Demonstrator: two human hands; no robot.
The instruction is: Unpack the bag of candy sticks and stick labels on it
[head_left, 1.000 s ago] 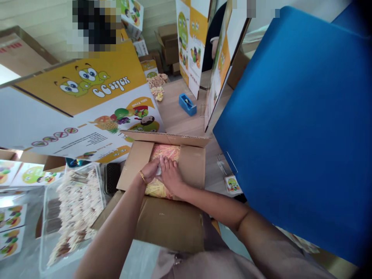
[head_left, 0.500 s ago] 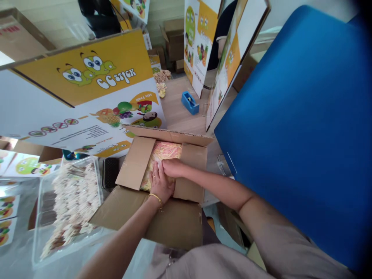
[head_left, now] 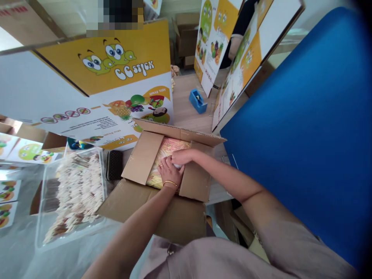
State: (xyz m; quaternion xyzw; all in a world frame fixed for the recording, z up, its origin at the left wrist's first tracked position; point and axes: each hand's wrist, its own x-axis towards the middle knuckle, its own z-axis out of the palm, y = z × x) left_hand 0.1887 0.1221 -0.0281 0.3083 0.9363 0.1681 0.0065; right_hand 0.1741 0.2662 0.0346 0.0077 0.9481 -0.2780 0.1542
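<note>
A cardboard box [head_left: 142,157] stands with its flaps folded outward. Inside lie thin yellow and pink sticks [head_left: 157,176], which look covered by a clear plastic bag. My left hand [head_left: 170,170], with a ring and a bracelet, lies palm down on the sticks, fingers extended. Right beside it, touching it, my right hand [head_left: 183,156] is closed, seemingly gripping the gathered plastic bag [head_left: 177,166]. A whitish bit of that plastic shows between the hands; the right fingertips are mostly hidden.
Left of the box are a black purse-like case [head_left: 114,166] and a clear tub [head_left: 40,224] of pale sticks. Printed CC Stick cartons [head_left: 116,85] stand behind. A blue tape dispenser [head_left: 198,101] sits on the table [head_left: 186,87]. A blue panel [head_left: 296,128] rises at right.
The view has shifted, so the box and surroundings appear slightly further right and higher. My hands stay together on the bagged sticks, with the right one still closed.
</note>
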